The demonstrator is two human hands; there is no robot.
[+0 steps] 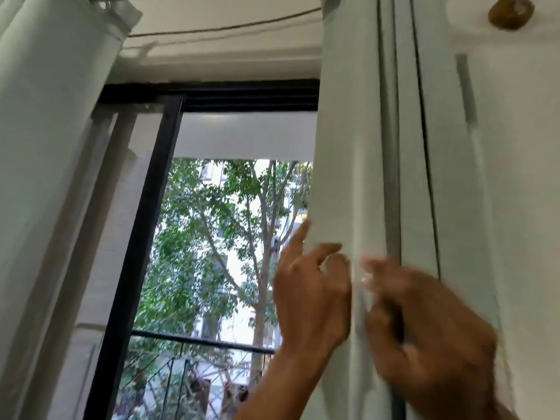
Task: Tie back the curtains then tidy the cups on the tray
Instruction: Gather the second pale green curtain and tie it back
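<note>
A pale green curtain [357,153] hangs in folds on the right side of the window. My left hand [309,292] is at its inner edge, index finger pointing up, the other fingers curled into the cloth. My right hand [424,328] is blurred by motion and lies against the same curtain just to the right, fingers bent round a fold. A second pale curtain [45,147] hangs at the far left. No tie-back, tray or cups are in view.
A black-framed window [145,225] with a sheer panel stands between the curtains, trees and buildings beyond. A black balcony rail [200,341] crosses low. A white wall [521,177] lies on the right, with a brown rod knob [510,12] above.
</note>
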